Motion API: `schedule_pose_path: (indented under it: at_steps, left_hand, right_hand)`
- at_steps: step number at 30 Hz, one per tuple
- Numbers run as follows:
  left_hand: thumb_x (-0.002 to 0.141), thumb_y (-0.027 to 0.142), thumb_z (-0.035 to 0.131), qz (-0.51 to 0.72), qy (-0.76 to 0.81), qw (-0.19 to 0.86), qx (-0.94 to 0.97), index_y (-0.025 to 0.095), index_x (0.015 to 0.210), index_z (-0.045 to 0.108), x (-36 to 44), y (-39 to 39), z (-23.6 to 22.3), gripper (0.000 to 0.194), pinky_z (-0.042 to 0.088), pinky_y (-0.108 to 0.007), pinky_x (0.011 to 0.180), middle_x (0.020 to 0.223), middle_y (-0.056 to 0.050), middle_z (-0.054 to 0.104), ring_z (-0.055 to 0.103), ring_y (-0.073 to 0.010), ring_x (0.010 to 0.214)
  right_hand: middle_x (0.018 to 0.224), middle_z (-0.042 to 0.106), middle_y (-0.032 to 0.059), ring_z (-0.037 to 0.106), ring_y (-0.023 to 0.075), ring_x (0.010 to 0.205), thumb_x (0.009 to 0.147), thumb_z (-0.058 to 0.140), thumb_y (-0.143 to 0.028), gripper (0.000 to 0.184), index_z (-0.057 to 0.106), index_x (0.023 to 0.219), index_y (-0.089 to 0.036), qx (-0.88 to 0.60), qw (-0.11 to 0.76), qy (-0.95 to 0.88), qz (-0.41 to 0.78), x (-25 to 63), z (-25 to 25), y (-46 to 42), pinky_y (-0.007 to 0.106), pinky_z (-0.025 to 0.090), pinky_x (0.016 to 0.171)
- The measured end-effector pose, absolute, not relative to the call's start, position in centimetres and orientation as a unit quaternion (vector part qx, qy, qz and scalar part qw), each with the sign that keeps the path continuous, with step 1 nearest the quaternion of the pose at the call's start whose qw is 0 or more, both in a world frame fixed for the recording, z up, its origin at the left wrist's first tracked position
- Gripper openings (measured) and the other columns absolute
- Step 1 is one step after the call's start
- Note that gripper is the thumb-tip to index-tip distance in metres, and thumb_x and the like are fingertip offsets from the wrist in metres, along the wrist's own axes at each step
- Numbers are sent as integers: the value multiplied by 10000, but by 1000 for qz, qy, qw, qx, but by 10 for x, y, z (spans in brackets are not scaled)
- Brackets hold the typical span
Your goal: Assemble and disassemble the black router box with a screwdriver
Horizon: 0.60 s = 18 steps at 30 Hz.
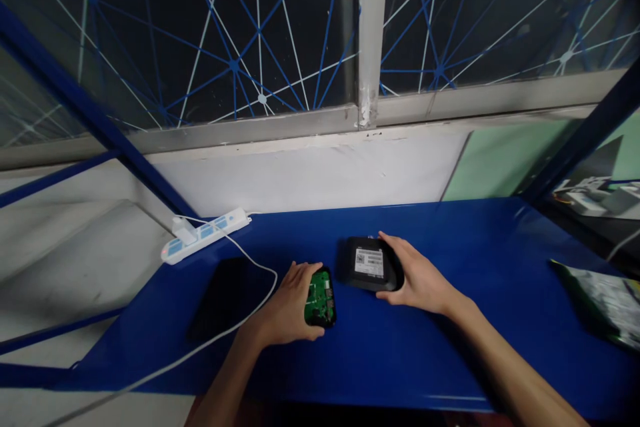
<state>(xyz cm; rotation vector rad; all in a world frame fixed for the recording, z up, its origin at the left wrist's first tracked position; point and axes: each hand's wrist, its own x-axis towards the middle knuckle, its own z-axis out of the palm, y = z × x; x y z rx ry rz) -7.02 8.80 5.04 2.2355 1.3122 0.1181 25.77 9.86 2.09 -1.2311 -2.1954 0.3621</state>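
Note:
My left hand (287, 307) is closed around a small black case half with a green circuit board (320, 298) inside, its components facing up. Part of the board is hidden under my fingers. To the right, my right hand (415, 275) grips a black plastic cover (361, 270) by its right side, thumb and fingers on opposite edges. A white printed label with a square code faces up on the cover. A gap of blue tabletop separates the two parts.
A white power strip (205, 235) with a plug lies at the back left. Its white cable (273, 280) curves past my left hand. A flat black object (220, 297) rests on the blue table (390, 360). A shiny bag (603, 300) lies at the right.

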Motion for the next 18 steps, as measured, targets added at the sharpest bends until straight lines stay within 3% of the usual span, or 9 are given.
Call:
schedule_pose_path:
  at_steps: [6,12,18]
  left_hand:
    - [617,200,782,67,468,252,845,254,1533,234,-95,98,57,1069,159,-673,1188,1588,-168,319,136,-417,1518]
    - [750,414,781,49,490,304,816,251,1566,193,-79,94,64,1019,213,-682,1163,1654,-175,174,42,-428,1522]
    - [786,381,782,105,419,262,863,253,1524,284,-33,98,63,899,224,-615,1204,1611,-149,309,215,-366,1513]
  right_hand:
    - [1520,436,217,460,409,1377,667,798,-508,1135,194,1572,-185,-446,286,-835,148,251,20,96,611,385,1125]
    - [1543,405,230,452,425,1377,668,798,-491,1173,143,1594,-189,-432,276,-843,164,246,25,94,622,416,1091]
    - [1531,420,234,445,415,1385,655,809,-538,1195,162,1589,-167,-429,273,-844,169,245,24,95,599,411,1103]
